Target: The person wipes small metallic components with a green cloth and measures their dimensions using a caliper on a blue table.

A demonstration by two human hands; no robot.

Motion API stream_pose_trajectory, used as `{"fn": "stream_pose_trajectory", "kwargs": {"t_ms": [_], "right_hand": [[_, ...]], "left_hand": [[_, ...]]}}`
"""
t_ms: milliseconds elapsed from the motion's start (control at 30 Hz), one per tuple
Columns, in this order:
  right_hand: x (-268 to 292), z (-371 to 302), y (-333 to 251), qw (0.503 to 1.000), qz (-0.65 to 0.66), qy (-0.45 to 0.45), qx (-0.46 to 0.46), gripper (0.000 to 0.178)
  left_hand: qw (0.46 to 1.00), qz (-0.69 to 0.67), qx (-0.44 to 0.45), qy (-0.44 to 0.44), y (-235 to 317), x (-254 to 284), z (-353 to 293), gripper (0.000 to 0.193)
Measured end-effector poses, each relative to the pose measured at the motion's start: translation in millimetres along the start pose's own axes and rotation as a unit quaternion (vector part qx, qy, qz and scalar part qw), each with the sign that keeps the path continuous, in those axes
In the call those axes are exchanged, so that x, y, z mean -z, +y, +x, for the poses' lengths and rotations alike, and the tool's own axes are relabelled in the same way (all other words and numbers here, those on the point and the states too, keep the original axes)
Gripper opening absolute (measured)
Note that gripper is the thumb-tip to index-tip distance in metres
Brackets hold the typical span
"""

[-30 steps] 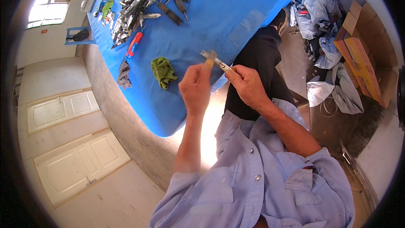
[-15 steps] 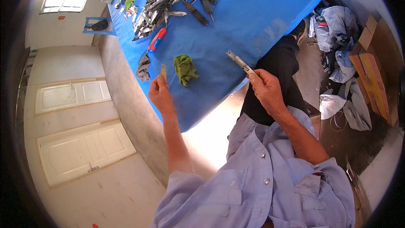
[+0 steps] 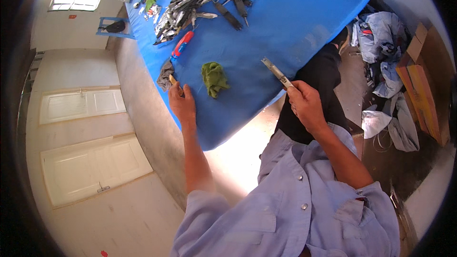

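In my right hand (image 3: 306,106) is a slim silver utility knife (image 3: 277,72), gripped at its lower end and pointing up and left over the blue-covered table (image 3: 257,28). My left hand (image 3: 183,104) is low at the table's left edge, its fingertips pinching a small tan strip (image 3: 172,79). That strip's far end meets a crumpled grey cloth (image 3: 165,74). Beyond the cloth lies a tool with a red and blue handle (image 3: 182,44). A crumpled green cloth (image 3: 214,80) sits between my two hands.
A heap of black and silver knives (image 3: 197,1) covers the table's far left part. Plastic bags (image 3: 381,33) and an open cardboard box (image 3: 423,83) are on the right. Two white panelled doors (image 3: 97,166) are in the wall at the left.
My left hand has lowered toward the table and a little left, bringing the tan strip to the grey cloth. My right hand still holds the knife, slightly farther right.
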State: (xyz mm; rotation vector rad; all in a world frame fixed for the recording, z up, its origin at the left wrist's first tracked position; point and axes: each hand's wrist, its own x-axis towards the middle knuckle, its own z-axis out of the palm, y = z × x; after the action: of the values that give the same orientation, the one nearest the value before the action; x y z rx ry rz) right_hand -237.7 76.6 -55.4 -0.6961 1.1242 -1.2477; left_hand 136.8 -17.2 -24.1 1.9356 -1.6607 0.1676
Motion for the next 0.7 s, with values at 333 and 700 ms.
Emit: {"fn": "stream_pose_trajectory", "kwargs": {"t_ms": [333,700], "right_hand": [[-0.1,0.2,1.5,0.999,0.032,-0.009,-0.001,0.018],[-6.4,-6.7,-3.6,0.999,-0.026,-0.008,0.041,0.019]], "left_hand": [[0.985,-0.141,0.058,-0.082,130.1,21.6,-18.1,0.036],[0.967,-0.19,-0.105,-0.137,195.8,13.6,-50.8,0.028]]}}
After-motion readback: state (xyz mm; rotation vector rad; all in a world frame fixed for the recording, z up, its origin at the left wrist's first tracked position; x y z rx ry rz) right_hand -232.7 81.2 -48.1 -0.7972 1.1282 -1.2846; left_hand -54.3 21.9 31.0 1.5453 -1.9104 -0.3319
